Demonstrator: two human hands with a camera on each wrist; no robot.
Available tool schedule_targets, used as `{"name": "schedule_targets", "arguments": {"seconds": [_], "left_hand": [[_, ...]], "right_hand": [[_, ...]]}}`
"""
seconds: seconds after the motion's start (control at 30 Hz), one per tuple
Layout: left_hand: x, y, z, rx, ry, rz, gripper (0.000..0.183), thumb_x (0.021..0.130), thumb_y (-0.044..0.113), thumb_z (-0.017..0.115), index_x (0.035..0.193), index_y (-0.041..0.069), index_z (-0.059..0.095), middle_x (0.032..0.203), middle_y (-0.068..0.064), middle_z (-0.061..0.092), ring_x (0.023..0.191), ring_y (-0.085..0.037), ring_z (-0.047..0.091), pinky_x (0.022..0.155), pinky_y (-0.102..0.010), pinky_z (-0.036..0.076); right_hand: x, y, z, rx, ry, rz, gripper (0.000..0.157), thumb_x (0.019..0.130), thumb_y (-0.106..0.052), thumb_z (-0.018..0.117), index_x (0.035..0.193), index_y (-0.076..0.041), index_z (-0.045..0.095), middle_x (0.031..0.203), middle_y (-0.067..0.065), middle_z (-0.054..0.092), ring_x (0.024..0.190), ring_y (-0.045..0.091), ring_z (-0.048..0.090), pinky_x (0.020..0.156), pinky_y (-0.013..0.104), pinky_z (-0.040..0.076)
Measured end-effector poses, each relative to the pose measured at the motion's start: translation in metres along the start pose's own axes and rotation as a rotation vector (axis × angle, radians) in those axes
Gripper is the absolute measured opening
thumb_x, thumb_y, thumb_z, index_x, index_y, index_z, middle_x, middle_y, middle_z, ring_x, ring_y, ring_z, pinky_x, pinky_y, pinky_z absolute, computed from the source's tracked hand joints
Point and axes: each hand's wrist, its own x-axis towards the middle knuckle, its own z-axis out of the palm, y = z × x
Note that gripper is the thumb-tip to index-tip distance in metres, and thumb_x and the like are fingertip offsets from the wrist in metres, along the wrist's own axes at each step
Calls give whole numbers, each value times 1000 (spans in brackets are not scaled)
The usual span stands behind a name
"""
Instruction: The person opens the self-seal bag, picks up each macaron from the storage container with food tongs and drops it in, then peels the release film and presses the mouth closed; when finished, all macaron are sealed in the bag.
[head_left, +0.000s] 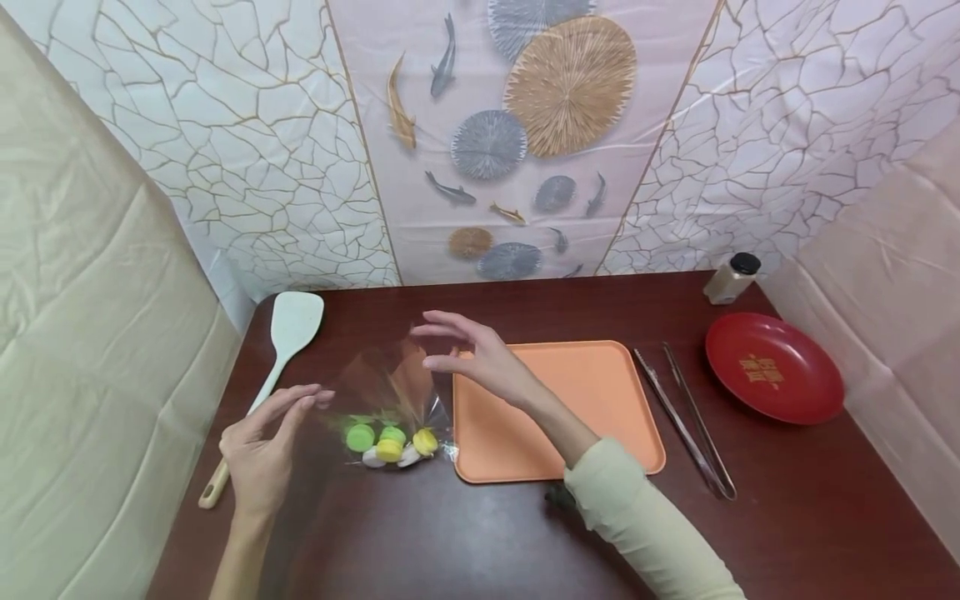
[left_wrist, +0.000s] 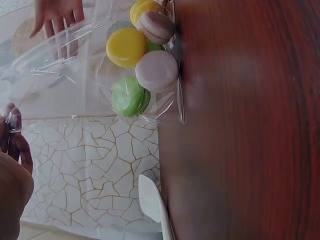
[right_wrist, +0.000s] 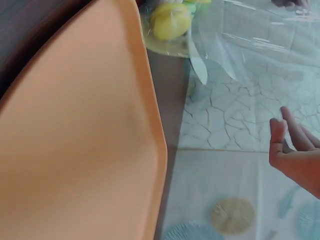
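A clear plastic bag (head_left: 367,387) stands on the table, left of the orange tray. Macarons fill its bottom: a green macaron (left_wrist: 130,96), a yellow macaron (left_wrist: 126,47) and a lilac macaron (left_wrist: 157,71) among several. My left hand (head_left: 262,446) pinches the bag's upper left edge between thumb and fingers. On the bag's other side, my right hand (head_left: 483,358) is raised over the tray's near-left corner, its thumb and fingers apart with nothing visible between them. The right wrist view also shows the right hand (right_wrist: 297,150) spread beside the see-through film; whether it touches the film is unclear.
The orange tray (head_left: 555,400) lies under the right forearm. Farther right are metal tongs (head_left: 693,425), a red plate (head_left: 776,367) and a black-capped jar (head_left: 731,279). A pale spatula (head_left: 292,329) lies at the left. A dark object (head_left: 558,496) peeks out by the right sleeve.
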Motion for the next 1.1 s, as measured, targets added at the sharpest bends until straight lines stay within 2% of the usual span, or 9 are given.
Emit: {"name": "schedule_targets", "arguments": {"seconds": [0.13,0.27,0.4,0.57,0.67,0.77,0.9,0.97,1.1], "left_hand": [[0,-1,-1,-28,-6,6,18,91,-31,63,107,-26,71,100,-15,84,93,-15,82,86,-20,60],[1,-1,-2,-35,1,18,17,91,-31,64,105,-26,71,99,-15,84,92,-15,82,85,-21,61],[2,-1,-4,-32,7,23,16,90,-32,64,104,-27,71,98,-15,84,92,-15,82,85,-21,62],[6,-3,-7,7,-10,14,20,88,-33,66,105,-25,72,99,-15,84,93,-14,83,85,-20,62],[10,-3,-8,49,-32,10,23,86,-34,67,106,-23,73,99,-15,84,93,-13,83,86,-20,61],[13,-4,-11,140,-46,17,28,83,-34,70,105,-19,76,101,-7,85,94,-9,82,86,-18,60],[16,-7,-15,225,-73,45,31,81,-33,72,104,-14,79,103,-2,85,96,-4,81,84,-15,58],[17,-9,-17,200,-103,63,31,81,-34,71,104,-15,79,103,-8,85,98,-6,81,84,-15,58],[19,-13,-21,66,-178,104,30,82,-37,66,105,-20,75,106,-22,83,104,-14,80,89,-18,58]], "right_hand": [[8,1,8,75,-42,-15,52,101,-9,79,150,-10,65,121,7,80,114,22,71,94,30,54],[7,-1,10,15,-51,-94,34,100,-9,79,134,-8,76,99,4,72,91,17,66,83,28,52],[5,0,8,-86,-42,-178,20,99,-9,81,119,-9,82,93,-3,70,84,14,61,76,26,47],[5,5,4,-160,-39,-338,6,98,-4,81,103,-8,83,92,-1,75,82,12,60,74,26,45],[5,9,1,-202,-10,-441,7,98,-1,80,101,-6,83,87,3,74,77,11,56,71,25,43],[5,15,-1,-236,16,-525,12,97,4,78,104,-4,84,83,5,74,73,10,53,66,23,41],[5,21,-2,-271,24,-635,20,95,11,77,111,1,84,85,7,76,73,12,58,65,23,44],[5,23,-3,-286,24,-683,24,93,14,77,113,2,83,86,8,77,75,14,61,66,23,46],[5,25,-5,-307,8,-743,28,93,16,75,116,3,82,88,8,77,80,15,65,68,24,51]]}}
